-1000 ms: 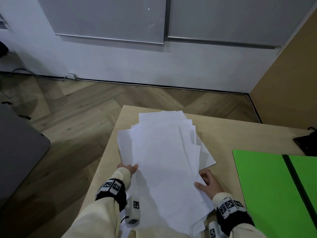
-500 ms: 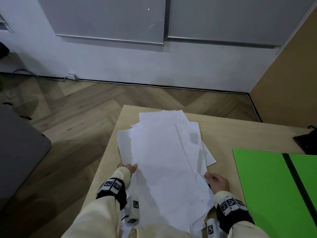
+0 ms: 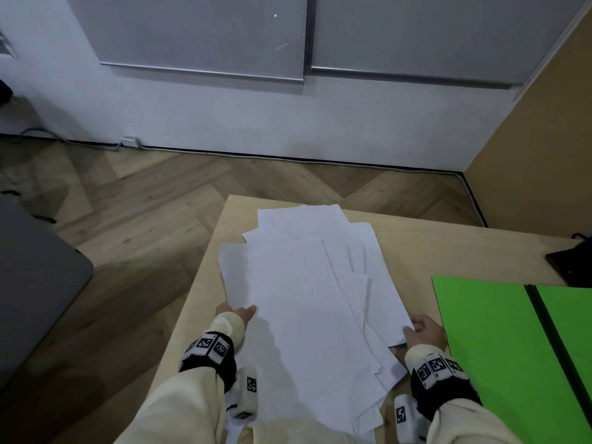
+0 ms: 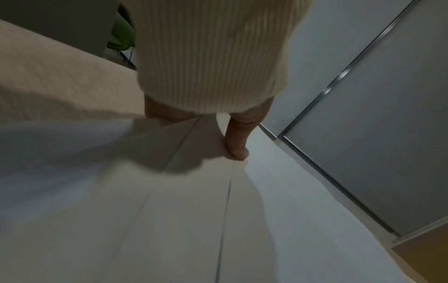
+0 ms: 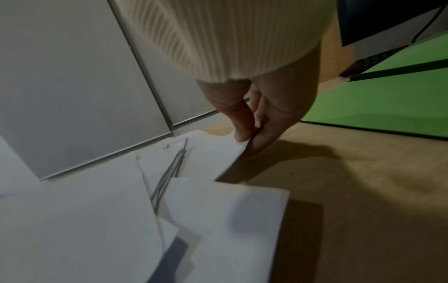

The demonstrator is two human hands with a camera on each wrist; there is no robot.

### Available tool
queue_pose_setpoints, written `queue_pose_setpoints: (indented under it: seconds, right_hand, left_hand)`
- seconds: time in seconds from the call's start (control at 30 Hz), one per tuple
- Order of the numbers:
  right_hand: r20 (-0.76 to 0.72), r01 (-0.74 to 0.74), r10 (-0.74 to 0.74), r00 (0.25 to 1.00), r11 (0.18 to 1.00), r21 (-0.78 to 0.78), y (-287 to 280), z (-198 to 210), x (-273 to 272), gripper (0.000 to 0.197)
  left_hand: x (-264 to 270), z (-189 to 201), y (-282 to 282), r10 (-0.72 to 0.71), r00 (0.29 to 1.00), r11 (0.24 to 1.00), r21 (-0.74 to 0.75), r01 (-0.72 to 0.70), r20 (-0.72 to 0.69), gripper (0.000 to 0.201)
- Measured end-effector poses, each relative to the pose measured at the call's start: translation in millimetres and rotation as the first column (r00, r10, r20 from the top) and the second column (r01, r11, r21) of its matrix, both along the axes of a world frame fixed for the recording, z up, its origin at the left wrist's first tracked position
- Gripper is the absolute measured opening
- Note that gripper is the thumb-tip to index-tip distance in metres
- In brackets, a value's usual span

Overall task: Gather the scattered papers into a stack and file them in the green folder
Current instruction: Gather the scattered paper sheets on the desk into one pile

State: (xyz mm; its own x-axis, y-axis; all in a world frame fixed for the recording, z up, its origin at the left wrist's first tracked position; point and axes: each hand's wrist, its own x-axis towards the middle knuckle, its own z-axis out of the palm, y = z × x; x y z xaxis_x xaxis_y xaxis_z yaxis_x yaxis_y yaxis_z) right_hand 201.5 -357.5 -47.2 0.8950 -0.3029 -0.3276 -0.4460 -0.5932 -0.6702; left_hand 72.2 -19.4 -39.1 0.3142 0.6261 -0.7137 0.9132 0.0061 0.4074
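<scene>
A loose, fanned pile of white papers [image 3: 307, 299] lies on the wooden table [image 3: 448, 251]. My left hand [image 3: 238, 313] holds the pile's left edge; in the left wrist view its thumb [image 4: 236, 147] lies on top of the papers [image 4: 169, 210], the other fingers hidden beneath. My right hand [image 3: 423, 330] pinches the near right corner of a sheet, thumb on top and fingers underneath, as the right wrist view shows at the hand [image 5: 249, 137] and papers [image 5: 194, 210]. The open green folder [image 3: 512, 347] lies flat to the right, also seen as the folder [image 5: 387, 99].
A black device [image 3: 570, 264] with a cable sits at the table's far right edge. The table's left edge drops to a wood floor [image 3: 128, 235]. A grey surface [image 3: 32, 283] stands at far left. White wall and grey panels lie ahead.
My right hand slid rightward along the pile and took hold of a sheet's corner, spreading the right side of the pile outward. The left hand stayed at the left edge.
</scene>
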Motion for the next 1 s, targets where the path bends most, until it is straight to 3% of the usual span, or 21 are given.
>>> queue_pose_setpoints:
  seconds: [0.23,0.3,0.43,0.5,0.57,0.63,0.77,0.87,1.0]
  right_hand:
    - [0.019,-0.142,0.143,0.989,0.987,-0.069,20.4,2.5,31.7,0.018]
    - [-0.015,-0.220,0.219,0.976,0.973,-0.067,30.3,-0.9,42.7,0.026]
    - [-0.055,-0.321,0.317,0.947,0.944,-0.077,48.5,-0.1,55.7,0.048]
    - [-0.087,-0.333,0.329,0.940,0.942,-0.044,54.7,1.5,57.4,0.049]
    - [-0.132,-0.345,0.339,0.932,0.938,-0.029,56.7,-2.1,58.5,0.047]
    - [-0.206,-0.374,0.363,0.909,0.927,-0.017,54.7,-3.0,58.5,0.048]
    - [-0.396,-0.476,0.459,0.796,0.877,0.060,48.1,9.1,58.1,0.051]
    - [-0.413,-0.477,0.451,0.791,0.878,0.047,50.3,10.2,56.8,0.043]
    - [-0.344,-0.398,0.400,0.849,0.914,0.080,63.2,2.8,50.0,0.043]
  left_hand:
    - [-3.1,11.7,-5.2,0.120,0.991,0.993,-0.005,-0.120,0.054,0.064]
    - [-3.2,12.3,-6.1,0.160,0.984,0.987,-0.042,-0.157,0.079,0.069]
    - [-3.5,-9.1,-0.1,0.266,0.949,0.961,-0.119,-0.248,0.169,0.096]
    - [-4.4,-25.2,4.6,0.207,0.966,0.975,-0.120,-0.189,0.154,0.110]
    - [-5.3,-17.0,3.0,0.046,0.997,0.996,-0.085,-0.041,0.066,0.119]
    - [-6.9,-2.7,1.4,-0.102,0.994,0.994,-0.030,0.102,-0.024,0.110]
    - [-13.2,7.3,2.7,-0.153,0.985,0.987,0.026,0.156,-0.079,0.095]
    - [-15.4,5.4,1.3,-0.151,0.985,0.986,0.055,0.155,-0.079,0.088]
    - [-14.3,10.0,-4.2,-0.198,0.976,0.977,0.064,0.203,-0.086,0.071]
